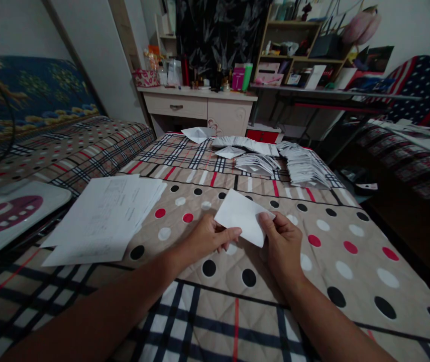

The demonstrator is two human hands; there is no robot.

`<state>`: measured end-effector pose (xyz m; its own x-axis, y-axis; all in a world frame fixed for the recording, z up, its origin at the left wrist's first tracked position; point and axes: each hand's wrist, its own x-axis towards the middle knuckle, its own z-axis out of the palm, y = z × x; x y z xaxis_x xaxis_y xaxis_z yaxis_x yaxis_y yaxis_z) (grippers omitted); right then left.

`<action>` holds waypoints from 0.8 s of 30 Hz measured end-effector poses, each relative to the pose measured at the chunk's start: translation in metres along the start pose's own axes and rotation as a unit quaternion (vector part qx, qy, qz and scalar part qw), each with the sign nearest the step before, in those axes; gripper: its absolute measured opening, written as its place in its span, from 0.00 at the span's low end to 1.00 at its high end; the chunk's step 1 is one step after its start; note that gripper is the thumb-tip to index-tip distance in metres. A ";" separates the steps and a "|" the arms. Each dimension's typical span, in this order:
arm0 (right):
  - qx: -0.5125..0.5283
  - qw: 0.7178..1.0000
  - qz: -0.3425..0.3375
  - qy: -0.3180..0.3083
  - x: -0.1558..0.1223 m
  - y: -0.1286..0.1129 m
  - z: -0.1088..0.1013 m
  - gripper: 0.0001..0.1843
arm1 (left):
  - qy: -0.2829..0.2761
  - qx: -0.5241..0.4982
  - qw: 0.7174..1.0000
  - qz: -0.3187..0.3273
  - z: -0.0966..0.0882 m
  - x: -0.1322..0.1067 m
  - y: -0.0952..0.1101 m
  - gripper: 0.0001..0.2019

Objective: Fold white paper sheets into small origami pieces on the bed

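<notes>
Both of my hands hold one small white sheet of paper (242, 215) just above the dotted bedspread (335, 261). My left hand (209, 239) pinches its near left edge between thumb and fingers. My right hand (283, 241) grips its right corner, thumb on top. The sheet looks folded or doubled, tilted up toward me. A stack of larger white printed sheets (104, 218) lies flat to the left of my left hand.
Piles of folded white paper pieces (301, 166) and looser folded shapes (200, 133) lie at the far end of the bed. A white device with a purple panel (7, 213) sits at the left. A dresser (200, 108) and cluttered shelves (298, 55) stand behind.
</notes>
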<state>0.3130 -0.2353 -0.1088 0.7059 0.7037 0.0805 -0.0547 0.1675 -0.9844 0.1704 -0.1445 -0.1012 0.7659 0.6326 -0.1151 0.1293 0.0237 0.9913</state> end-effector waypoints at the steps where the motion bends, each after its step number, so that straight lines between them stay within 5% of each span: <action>1: 0.018 1.000 0.005 -0.012 0.000 0.000 0.001 0.18 | 0.019 -0.017 1.000 0.005 0.000 0.000 -0.001 0.18; 5: 0.076 0.989 0.032 -0.122 -0.005 0.000 0.010 0.23 | 0.141 -0.080 0.986 0.043 0.002 0.002 -0.004 0.19; 9: 0.043 0.982 0.051 -0.175 -0.015 -0.002 0.020 0.19 | 0.135 -0.075 0.987 0.048 0.012 -0.002 -0.002 0.18; 15: 0.060 0.987 0.055 -0.142 -0.018 0.004 0.017 0.23 | 0.115 -0.070 0.990 0.047 0.022 -0.007 0.004 0.18; 24: 0.064 0.989 0.113 -0.074 -0.013 0.004 0.011 0.22 | 0.137 -0.048 0.988 0.051 0.002 -0.004 -0.002 0.18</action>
<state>0.2964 -0.2361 -0.1124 0.5543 0.8252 -0.1085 -0.2955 0.0732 -0.9526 0.1681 -0.1487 -0.1029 0.5714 0.8206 -0.0065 -0.0093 0.0143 0.9999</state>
